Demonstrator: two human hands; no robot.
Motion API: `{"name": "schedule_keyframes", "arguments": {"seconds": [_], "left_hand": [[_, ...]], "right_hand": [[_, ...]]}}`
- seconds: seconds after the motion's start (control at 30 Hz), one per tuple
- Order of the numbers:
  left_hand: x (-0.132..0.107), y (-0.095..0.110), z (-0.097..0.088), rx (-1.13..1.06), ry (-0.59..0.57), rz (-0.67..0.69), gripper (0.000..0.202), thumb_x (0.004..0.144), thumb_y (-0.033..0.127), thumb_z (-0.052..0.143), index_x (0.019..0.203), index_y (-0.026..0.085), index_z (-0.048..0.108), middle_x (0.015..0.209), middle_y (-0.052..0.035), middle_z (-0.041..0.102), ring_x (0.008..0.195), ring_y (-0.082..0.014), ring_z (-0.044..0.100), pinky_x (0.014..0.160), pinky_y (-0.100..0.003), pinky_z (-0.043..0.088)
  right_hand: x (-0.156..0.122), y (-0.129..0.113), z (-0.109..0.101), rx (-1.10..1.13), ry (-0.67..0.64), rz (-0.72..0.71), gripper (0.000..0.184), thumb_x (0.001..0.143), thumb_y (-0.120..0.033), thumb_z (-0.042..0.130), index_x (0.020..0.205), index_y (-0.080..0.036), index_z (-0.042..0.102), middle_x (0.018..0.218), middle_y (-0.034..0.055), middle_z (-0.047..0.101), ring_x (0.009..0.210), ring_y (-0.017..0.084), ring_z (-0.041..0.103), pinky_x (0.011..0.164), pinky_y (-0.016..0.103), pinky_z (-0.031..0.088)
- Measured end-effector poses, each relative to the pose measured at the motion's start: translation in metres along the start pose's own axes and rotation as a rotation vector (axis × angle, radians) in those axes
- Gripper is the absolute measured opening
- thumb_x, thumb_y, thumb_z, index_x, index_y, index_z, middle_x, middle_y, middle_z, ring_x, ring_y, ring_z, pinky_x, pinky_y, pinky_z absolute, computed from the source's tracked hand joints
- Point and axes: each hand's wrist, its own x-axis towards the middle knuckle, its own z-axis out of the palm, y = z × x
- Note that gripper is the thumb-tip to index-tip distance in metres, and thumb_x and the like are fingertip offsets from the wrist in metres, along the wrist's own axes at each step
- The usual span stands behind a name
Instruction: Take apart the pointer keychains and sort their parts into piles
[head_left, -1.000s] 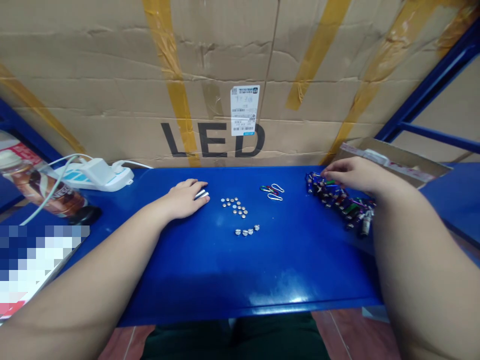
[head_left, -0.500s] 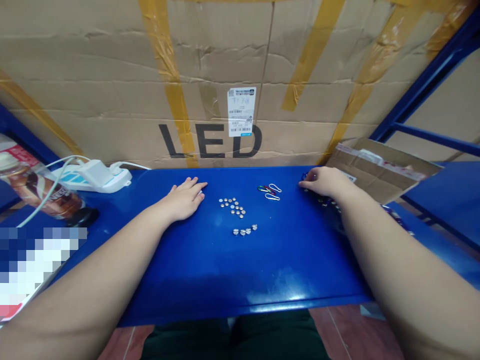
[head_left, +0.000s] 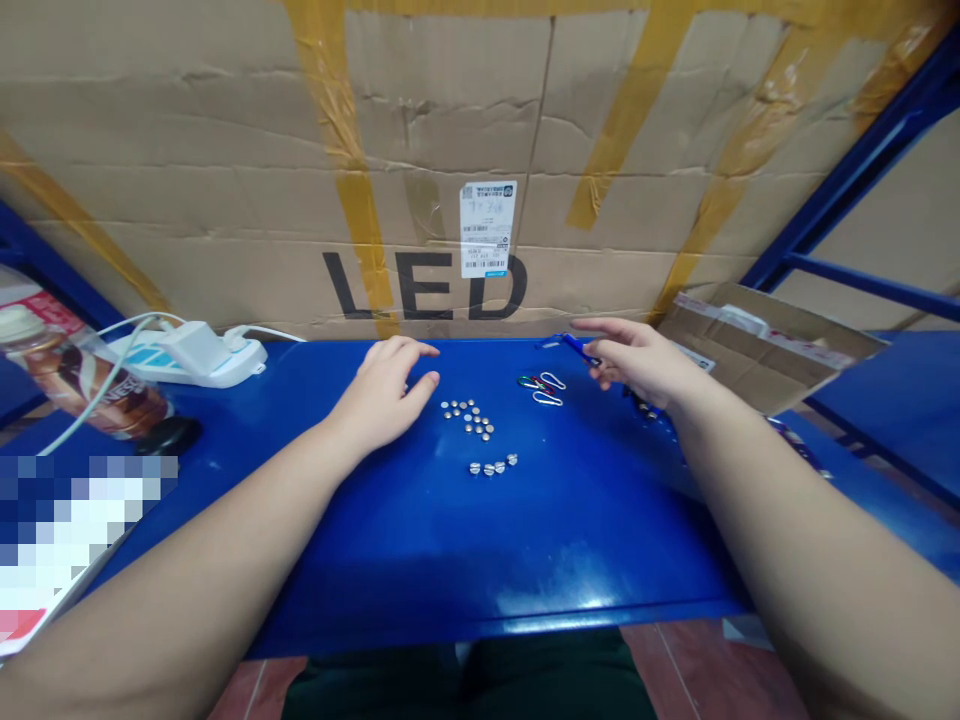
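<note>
Head view looks down on a blue tabletop (head_left: 480, 540) set against a big cardboard box (head_left: 450, 130) printed "LED". The right hand (head_left: 637, 365) hovers over the far edge, right of centre, with a small blue keychain piece (head_left: 579, 347) pinched between thumb and fingertips; the index finger is stretched out and the other fingers are loosely folded. The piece is clear of the surface and points left. The left hand (head_left: 386, 390) rests palm down near the far edge, left of centre, with its fingers curled and thumb out; whether anything sits under the palm cannot be told.

Between the 2 hands lie a cluster of button cells (head_left: 469, 415) and a short row of them (head_left: 491, 465) nearer the front edge. A few carabiner clips (head_left: 541, 385) lie just below the blue piece. A pile of coloured pieces (head_left: 645, 408) is mostly hidden behind the right wrist.

As a judgement, the piece is slim and held only at one end, so a firm pinch suits it, kept over the tabletop so a slip cannot scatter the loose cells
</note>
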Motion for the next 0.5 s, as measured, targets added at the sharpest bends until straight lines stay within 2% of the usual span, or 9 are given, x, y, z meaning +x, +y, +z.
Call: {"name": "schedule_keyframes", "arguments": {"seconds": [0.1,0.2,0.27,0.33,0.43,0.5], "left_hand": [[-0.007,0.019,0.001,-0.185,0.018,0.127,0.035,0.1,0.04,0.052,0.124,0.019,0.065,0.126,-0.0104,0.069,0.124,-0.028,0.06,0.111,-0.046,0.047],[-0.014,0.036,0.005,-0.492,-0.126,0.111,0.031,0.099,0.042,0.057,0.119,0.02,0.067,0.111,-0.0077,0.074,0.103,-0.0238,0.07,0.092,-0.038,0.056],[-0.018,0.046,0.008,-0.725,-0.218,0.076,0.03,0.099,0.043,0.058,0.116,0.019,0.067,0.109,-0.0075,0.076,0.099,-0.0228,0.072,0.088,-0.035,0.058],[-0.019,0.052,0.011,-0.876,-0.235,0.039,0.032,0.1,0.046,0.057,0.114,0.019,0.066,0.112,-0.0084,0.076,0.1,-0.023,0.072,0.089,-0.035,0.058],[-0.018,0.055,0.013,-0.921,-0.192,-0.027,0.039,0.098,0.053,0.057,0.111,0.017,0.066,0.109,-0.0094,0.075,0.099,-0.0238,0.071,0.088,-0.036,0.059],[-0.016,0.054,0.014,-0.916,-0.183,-0.054,0.04,0.097,0.054,0.059,0.111,0.017,0.067,0.109,-0.0097,0.074,0.1,-0.024,0.071,0.09,-0.037,0.06]], "right_hand": [[-0.018,-0.016,0.03,0.31,-0.24,-0.078,0.06,0.079,-0.031,0.078,0.136,-0.023,0.061,0.081,0.0006,0.067,0.066,0.017,0.068,0.063,0.033,0.062],[-0.037,-0.028,0.06,0.38,-0.39,-0.195,0.05,0.081,-0.039,0.082,0.124,-0.022,0.062,0.085,0.0007,0.068,0.072,0.016,0.071,0.068,0.032,0.064],[-0.048,-0.033,0.076,0.376,-0.416,-0.276,0.042,0.082,-0.04,0.082,0.113,-0.021,0.061,0.086,0.0004,0.068,0.073,0.015,0.071,0.069,0.031,0.063],[-0.057,-0.034,0.086,0.337,-0.42,-0.334,0.035,0.083,-0.039,0.082,0.102,-0.021,0.059,0.085,0.0005,0.068,0.073,0.015,0.071,0.068,0.03,0.061],[-0.063,-0.033,0.093,0.233,-0.388,-0.386,0.033,0.084,-0.038,0.081,0.09,-0.022,0.053,0.083,0.001,0.068,0.074,0.016,0.071,0.067,0.029,0.059],[-0.063,-0.032,0.092,0.166,-0.337,-0.414,0.034,0.084,-0.038,0.081,0.088,-0.022,0.051,0.085,0.0016,0.069,0.075,0.017,0.07,0.068,0.03,0.058]]}}
